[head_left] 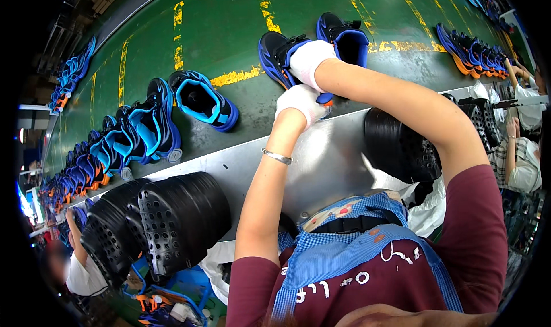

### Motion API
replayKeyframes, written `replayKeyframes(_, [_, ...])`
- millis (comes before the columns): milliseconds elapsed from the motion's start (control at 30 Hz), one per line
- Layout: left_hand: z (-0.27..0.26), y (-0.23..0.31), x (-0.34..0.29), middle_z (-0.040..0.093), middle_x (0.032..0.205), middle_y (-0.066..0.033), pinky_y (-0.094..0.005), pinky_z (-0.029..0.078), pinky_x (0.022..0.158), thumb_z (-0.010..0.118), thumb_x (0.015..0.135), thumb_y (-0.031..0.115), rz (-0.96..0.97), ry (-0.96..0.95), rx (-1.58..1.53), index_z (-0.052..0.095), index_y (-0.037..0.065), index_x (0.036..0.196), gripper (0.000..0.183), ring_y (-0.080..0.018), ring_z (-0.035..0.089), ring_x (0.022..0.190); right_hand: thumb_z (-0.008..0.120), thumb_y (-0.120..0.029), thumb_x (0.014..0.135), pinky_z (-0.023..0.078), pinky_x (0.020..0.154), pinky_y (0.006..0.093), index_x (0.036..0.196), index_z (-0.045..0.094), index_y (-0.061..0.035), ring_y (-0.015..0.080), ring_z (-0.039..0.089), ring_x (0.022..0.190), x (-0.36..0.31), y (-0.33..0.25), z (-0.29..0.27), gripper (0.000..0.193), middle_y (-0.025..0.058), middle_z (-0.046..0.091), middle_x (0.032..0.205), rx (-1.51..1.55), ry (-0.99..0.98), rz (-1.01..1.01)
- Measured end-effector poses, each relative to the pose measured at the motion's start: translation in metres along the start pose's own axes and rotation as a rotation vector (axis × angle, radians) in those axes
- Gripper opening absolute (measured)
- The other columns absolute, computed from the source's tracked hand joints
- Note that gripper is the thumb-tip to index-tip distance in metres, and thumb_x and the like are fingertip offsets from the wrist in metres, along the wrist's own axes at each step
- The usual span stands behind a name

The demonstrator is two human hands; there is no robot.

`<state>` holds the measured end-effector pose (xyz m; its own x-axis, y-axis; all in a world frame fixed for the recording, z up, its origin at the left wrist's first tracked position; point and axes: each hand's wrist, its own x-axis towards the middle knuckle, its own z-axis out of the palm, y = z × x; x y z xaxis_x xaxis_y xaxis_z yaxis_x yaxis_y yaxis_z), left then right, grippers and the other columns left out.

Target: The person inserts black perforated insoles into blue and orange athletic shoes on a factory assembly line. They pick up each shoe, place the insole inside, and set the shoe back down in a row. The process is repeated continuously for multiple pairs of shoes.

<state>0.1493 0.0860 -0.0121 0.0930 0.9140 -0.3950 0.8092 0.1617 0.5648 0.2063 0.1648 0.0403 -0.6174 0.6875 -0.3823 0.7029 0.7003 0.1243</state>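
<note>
Currently held shoe: black sports shoe with blue trim and an orange-edged sole (273, 50), on the green desk with worn yellow lines (215, 22), under both hands, toe pointing away.
Left hand: white-gloved left hand (297, 105), fingers curled in around the shoe's near end; blue-and-orange bit pokes out beside it.
Right hand: white-gloved right hand (311, 62), just beyond the left one, over the shoe's middle; fingertips hidden, can't tell how far bent or whether gripping.
Left wrist: silver metal bracelet (277, 156).
Second shoe: black shoe with blue lining (351, 45), just right of the right hand.
Left of hands: black shoe with light-blue lining (201, 99), then long row of black, blue and orange shoes (151, 123).
Far right of hands: another row of dark-blue-and-orange shoes (468, 51).
Nearer than hands: grey metal strip (338, 155); rounded black perforated blocks (186, 212) both sides.
</note>
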Motion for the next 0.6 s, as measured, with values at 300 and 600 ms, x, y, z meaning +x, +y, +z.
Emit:
replayKeyframes(300, [-0.006, 0.005, 0.0, 0.069, 0.106, -0.017, -0.0395, 0.052, 0.088, 0.064, 0.08, 0.04, 0.037, -0.064, 0.064, 0.071, 0.007, 0.102, 0.041, -0.0343, 0.065, 0.098, 0.07, -0.006, 0.074, 0.057, 0.074, 0.039, 0.101, 0.073, -0.006, 0.0301, 0.071, 0.091, 0.002, 0.008, -0.004, 0.027, 0.0136, 0.072, 0.099, -0.071, 0.004, -0.053])
replayKeyframes(600, [-0.009, 0.022, -0.005, 0.068, 0.104, -0.0201, -0.0395, 0.05, 0.086, 0.066, 0.076, 0.045, -0.038, -0.075, 0.136, 0.071, 0.007, 0.1, 0.045, -0.0367, 0.063, 0.097, 0.063, -0.015, 0.081, 0.056, 0.077, 0.0402, 0.1, 0.073, -0.0063, 0.0325, 0.07, 0.091, -0.026, 0.031, -0.015, 0.023, 0.0158, 0.071, 0.098, 0.039, 0.047, -0.102])
